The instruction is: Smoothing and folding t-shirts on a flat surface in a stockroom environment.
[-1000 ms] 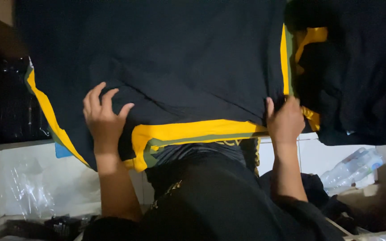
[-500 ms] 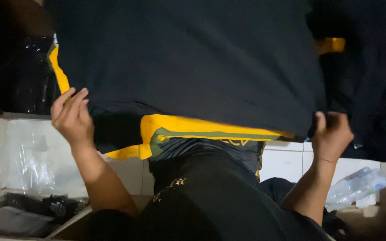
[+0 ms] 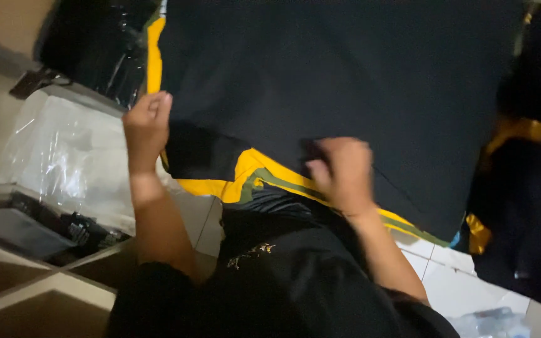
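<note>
While the black garment with yellow and green trim lies spread across the surface in front of the person, both hands work at its near side. The left hand sits at the left edge just below the yellow stripe, fingers curled together and pinching the fabric there, which keeps that side taut and square. The right hand presses near the middle of the lower hem, above the yellow band; it is blurred, and the fingers look bent onto the cloth, but whether they clamp a fold or merely rest on it I cannot tell. A heap of more dark clothing with yellow trim lies just right of the garment. At left, a clear plastic bag lies on a pale surface, and below it an open cardboard box holds small dark packets, too dim to identify. White floor tiles show at lower right.
</note>
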